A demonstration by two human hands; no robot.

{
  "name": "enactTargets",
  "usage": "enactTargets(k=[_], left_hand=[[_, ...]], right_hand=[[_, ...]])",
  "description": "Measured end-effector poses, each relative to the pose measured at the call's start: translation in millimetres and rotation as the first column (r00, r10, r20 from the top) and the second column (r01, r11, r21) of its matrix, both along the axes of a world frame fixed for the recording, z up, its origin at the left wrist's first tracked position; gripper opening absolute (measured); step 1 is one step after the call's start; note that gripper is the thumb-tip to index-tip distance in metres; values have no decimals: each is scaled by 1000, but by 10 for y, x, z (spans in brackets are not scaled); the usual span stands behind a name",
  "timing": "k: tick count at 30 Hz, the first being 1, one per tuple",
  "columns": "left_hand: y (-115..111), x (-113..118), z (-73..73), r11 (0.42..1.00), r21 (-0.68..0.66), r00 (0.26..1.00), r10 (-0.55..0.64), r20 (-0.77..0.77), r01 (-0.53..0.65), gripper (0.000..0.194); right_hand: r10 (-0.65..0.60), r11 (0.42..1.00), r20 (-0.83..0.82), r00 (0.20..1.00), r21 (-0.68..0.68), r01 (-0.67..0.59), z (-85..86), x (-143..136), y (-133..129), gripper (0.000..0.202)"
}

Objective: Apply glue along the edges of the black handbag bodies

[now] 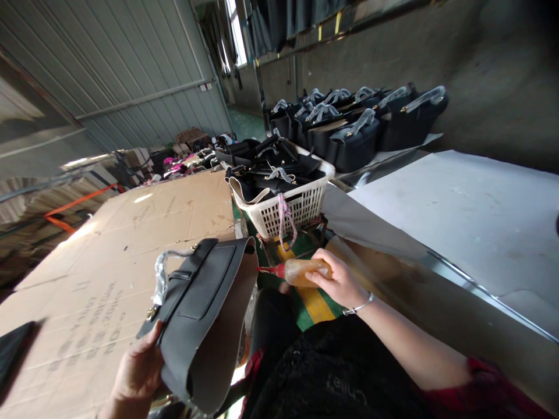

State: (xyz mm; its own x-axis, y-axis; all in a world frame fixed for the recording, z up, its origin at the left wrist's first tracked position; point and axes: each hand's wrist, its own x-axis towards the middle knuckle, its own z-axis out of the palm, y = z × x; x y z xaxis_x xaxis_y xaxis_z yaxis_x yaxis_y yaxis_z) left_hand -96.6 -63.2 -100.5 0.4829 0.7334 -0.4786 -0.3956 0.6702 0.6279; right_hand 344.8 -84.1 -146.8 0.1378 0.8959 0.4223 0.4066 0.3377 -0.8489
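My left hand grips the lower left edge of a dark grey handbag piece, thumb on its outer face. The bag's handle is wrapped in clear plastic, and its brown inner side faces right. In my right hand is a squeeze glue bottle, amber and translucent, with a red nozzle. It lies nearly level, its tip pointing left at the bag's right edge. Whether the tip touches that edge I cannot tell. The fingers under the bag are hidden.
Cardboard covers the table at left, with a dark object at its near left. Ahead stands a white plastic basket heaped with black bag pieces. Several finished-looking black bags stand behind a white-topped table at right.
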Motion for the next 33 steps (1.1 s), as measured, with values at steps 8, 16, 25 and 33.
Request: enactTargets(k=[8,16,25,33], left_hand=[[3,-107,-26,984,-92,988,150,-30,-152,56],[-23,-27,-10,972,-16,971,232,-50,-233,70],[-37,120,71,978,59,980,200,13,-201,69],[-14,9,-12,997,-58,997,62,35,-60,35]], right_hand=[[22,996,-47,999,-80,-25,-63,-2,-89,15],[48,989,-104,993,-132,-61,-31,-62,-222,15],[142,959,-225,964,-210,-190,15,-171,-422,16],[196,931,-297,935,-242,-272,-35,-291,-641,17]])
